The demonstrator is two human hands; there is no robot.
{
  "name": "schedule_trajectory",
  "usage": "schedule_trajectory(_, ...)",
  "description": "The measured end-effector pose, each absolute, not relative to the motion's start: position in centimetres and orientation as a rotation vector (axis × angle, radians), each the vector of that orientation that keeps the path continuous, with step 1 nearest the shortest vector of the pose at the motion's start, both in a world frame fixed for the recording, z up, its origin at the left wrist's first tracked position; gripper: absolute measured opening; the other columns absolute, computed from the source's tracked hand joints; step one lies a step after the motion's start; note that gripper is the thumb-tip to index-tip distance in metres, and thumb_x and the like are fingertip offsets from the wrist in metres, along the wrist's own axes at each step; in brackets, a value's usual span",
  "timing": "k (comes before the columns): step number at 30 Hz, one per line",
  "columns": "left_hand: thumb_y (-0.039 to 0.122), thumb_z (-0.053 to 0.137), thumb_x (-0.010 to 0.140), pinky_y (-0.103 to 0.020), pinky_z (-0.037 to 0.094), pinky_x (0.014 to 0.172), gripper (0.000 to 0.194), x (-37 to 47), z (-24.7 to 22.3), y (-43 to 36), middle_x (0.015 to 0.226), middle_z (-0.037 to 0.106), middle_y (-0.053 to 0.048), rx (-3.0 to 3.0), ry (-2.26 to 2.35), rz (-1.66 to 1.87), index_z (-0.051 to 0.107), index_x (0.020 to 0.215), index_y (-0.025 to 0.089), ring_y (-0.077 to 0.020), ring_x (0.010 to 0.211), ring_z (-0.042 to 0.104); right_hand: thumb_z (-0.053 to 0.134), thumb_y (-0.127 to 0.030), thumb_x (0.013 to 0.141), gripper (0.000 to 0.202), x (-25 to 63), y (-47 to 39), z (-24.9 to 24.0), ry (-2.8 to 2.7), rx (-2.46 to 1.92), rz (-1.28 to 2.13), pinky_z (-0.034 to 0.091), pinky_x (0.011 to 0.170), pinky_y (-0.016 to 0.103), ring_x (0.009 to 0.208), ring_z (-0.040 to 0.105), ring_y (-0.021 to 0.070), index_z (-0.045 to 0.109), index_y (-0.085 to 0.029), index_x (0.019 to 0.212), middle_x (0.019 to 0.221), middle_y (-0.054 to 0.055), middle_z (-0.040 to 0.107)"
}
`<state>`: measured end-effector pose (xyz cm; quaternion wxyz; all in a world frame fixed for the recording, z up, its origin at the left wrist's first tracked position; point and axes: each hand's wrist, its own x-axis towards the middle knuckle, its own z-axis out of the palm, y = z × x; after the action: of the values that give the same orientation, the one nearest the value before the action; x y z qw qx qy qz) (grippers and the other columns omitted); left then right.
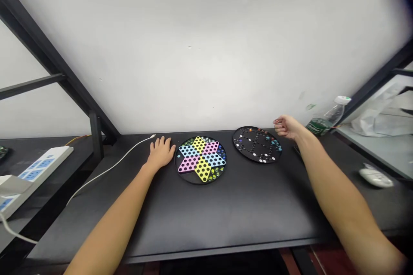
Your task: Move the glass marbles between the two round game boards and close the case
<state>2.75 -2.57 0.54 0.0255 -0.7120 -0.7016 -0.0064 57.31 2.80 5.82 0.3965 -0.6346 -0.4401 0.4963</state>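
My left hand [161, 152] lies flat on the black table, fingers spread, just left of a Chinese checkers board [202, 158]. That round board has a yellow, pink and blue star with holes, and coloured marbles sit in the black tray around it. To its right is a round black game board [255, 143] with white, blue, reddish and orange marbles on it. Above its right rim I hold my right hand [286, 127], fingers curled together in a pinch. What is between those fingertips, if anything, is too small to make out.
Beyond my right hand stands a clear bottle [325, 118] with a green label. A white mouse [376, 176] lies at the right. A white cable [111, 167] crosses the table's left side, and a power strip [38, 172] is at far left. The wall [206, 51] rises behind.
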Motion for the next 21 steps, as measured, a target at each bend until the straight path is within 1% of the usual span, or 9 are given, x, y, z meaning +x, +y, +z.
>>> schedule_trajectory(3,0.046,0.026,0.100,-0.055,0.027,0.116,0.059,2.7,0.5,-2.5,0.158,0.037,-0.018,-2.193,-2.164,-0.016,0.043,0.148,0.015,-0.0366,0.146,0.032,0.042,-0.031,0.086,0.024,58.0,2.2,6.4,-0.959,-1.361,1.410,0.016,0.038,0.021,0.046,0.021,0.0100,0.038,-0.024,0.064,0.058,-0.002,0.032)
schedule_trajectory(6,0.046,0.026,0.100,-0.055,0.028,0.116,0.059,2.7,0.3,-2.4,0.157,0.038,-0.017,-2.181,-2.156,-0.017,0.043,0.148,0.015,-0.0361,0.145,0.032,0.043,-0.029,0.082,0.019,58.1,2.1,6.2,-0.921,-1.333,1.354,0.016,0.037,0.020,0.048,0.024,0.0117,0.040,-0.023,0.064,0.059,0.000,0.035)
schedule_trajectory(9,0.046,0.026,0.099,-0.055,0.028,0.115,0.060,2.6,0.2,-2.3,0.156,0.039,-0.018,-2.178,-2.144,-0.023,0.044,0.147,0.015,-0.0365,0.145,0.033,0.049,-0.031,0.081,0.019,58.1,2.3,5.6,-0.977,-1.517,1.125,0.017,0.037,0.021,0.046,0.026,0.0110,0.047,-0.022,0.065,0.055,-0.002,0.035)
schedule_trajectory(11,0.046,0.026,0.099,-0.056,0.029,0.115,0.060,2.6,0.1,-2.3,0.156,0.039,-0.018,-2.181,-2.137,-0.024,0.044,0.147,0.015,-0.0367,0.145,0.033,0.059,-0.033,0.079,0.019,58.3,2.5,5.2,-1.124,-1.748,0.871,0.024,0.039,0.022,0.047,0.033,0.0107,0.056,-0.019,0.066,0.053,-0.002,0.040)
schedule_trajectory(13,0.046,0.026,0.099,-0.055,0.028,0.115,0.060,2.6,0.2,-2.3,0.156,0.039,-0.018,-2.184,-2.138,-0.022,0.044,0.147,0.015,-0.0367,0.145,0.033,0.071,-0.032,0.072,0.017,58.6,2.5,5.0,-1.367,-1.953,0.698,0.036,0.046,0.023,0.054,0.048,0.0130,0.066,-0.017,0.068,0.056,0.001,0.054)
schedule_trajectory(14,0.046,0.026,0.099,-0.055,0.028,0.115,0.060,2.6,0.2,-2.3,0.156,0.038,-0.018,-2.184,-2.143,-0.021,0.044,0.147,0.015,-0.0368,0.145,0.033,0.074,-0.030,0.069,0.015,58.7,2.5,4.9,-1.505,-2.019,0.679,0.042,0.053,0.024,0.061,0.055,0.0151,0.070,-0.016,0.067,0.060,0.003,0.061)
schedule_trajectory(16,0.046,0.025,0.099,-0.055,0.028,0.116,0.060,2.6,0.3,-2.4,0.157,0.038,-0.018,-2.186,-2.156,-0.019,0.043,0.148,0.015,-0.0370,0.145,0.032,0.076,-0.025,0.067,0.008,58.9,2.7,4.9,-1.736,-2.084,0.722,0.048,0.066,0.025,0.075,0.064,0.0192,0.074,-0.017,0.065,0.070,0.005,0.071)
schedule_trajectory(18,0.046,0.025,0.099,-0.056,0.027,0.116,0.061,2.7,0.3,-2.4,0.157,0.038,-0.018,-2.190,-2.162,-0.019,0.043,0.148,0.015,-0.0373,0.145,0.032,0.076,-0.022,0.066,0.003,58.9,2.9,4.8,-1.864,-2.115,0.764,0.050,0.073,0.026,0.082,0.067,0.0216,0.076,-0.019,0.065,0.074,0.005,0.075)
schedule_trajectory(21,0.046,0.025,0.099,-0.056,0.027,0.116,0.060,2.7,0.4,-2.4,0.157,0.038,-0.019,-2.190,-2.158,-0.029,0.044,0.147,0.014,-0.0369,0.145,0.032,0.078,-0.021,0.064,0.003,58.8,3.3,4.4,-1.934,-2.190,0.765,0.051,0.074,0.028,0.082,0.069,0.0231,0.077,-0.019,0.065,0.075,0.006,0.076)
